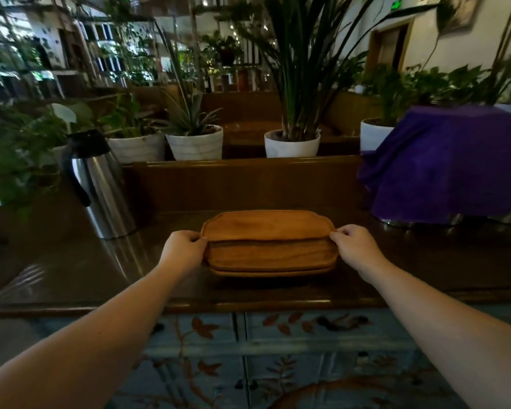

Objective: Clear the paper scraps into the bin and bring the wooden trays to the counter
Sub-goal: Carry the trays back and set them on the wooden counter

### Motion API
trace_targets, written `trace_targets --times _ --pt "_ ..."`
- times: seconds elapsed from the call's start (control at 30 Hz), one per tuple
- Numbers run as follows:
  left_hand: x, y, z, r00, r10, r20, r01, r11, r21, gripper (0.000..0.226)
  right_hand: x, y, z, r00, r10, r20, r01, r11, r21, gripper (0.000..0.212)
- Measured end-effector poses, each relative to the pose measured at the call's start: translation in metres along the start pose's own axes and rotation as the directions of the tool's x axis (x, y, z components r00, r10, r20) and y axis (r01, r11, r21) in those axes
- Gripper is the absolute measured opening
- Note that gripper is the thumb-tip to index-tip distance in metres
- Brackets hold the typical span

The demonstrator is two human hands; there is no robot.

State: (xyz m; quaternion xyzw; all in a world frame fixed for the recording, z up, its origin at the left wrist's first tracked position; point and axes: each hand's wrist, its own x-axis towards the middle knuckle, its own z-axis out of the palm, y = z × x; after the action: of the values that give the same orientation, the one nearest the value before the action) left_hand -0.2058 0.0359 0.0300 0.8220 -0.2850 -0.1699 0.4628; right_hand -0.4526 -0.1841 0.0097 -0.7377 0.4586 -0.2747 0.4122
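Note:
A stack of wooden trays (270,258) lies on the dark wooden counter (148,278) in the middle of the view. The top tray (266,225) is tilted, its near edge raised off the ones below. My left hand (185,249) pinches the top tray's left rim. On the other side my right hand (356,246) pinches its right rim. No paper scraps or bin are in view.
A steel thermos jug (98,184) stands at the counter's left. A purple cloth (449,163) covers something at the right. Potted plants in white pots (196,144) line the ledge behind. Below the counter edge is a blue painted cabinet front (307,335).

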Motion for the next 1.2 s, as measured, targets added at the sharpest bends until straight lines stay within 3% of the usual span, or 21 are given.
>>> trace_targets --times 0.37,0.83,1.2 --pt "0.115 -0.007 0.032 0.983 -0.091 0.159 0.082 0.995 0.065 0.014 0.084 0.014 0.037 0.977 0.179 0.114 -0.174 0.984 -0.047 0.019" --pt "0.16 -0.003 0.068 0.983 -0.157 0.096 0.135 0.97 0.202 0.022 0.159 0.023 0.045 0.973 0.173 0.155 -0.14 0.969 -0.206 0.017" --pt "0.167 -0.007 0.063 0.979 -0.182 0.094 0.147 0.943 0.298 0.015 0.169 0.026 0.054 0.972 0.147 0.185 -0.078 0.938 -0.337 0.018"
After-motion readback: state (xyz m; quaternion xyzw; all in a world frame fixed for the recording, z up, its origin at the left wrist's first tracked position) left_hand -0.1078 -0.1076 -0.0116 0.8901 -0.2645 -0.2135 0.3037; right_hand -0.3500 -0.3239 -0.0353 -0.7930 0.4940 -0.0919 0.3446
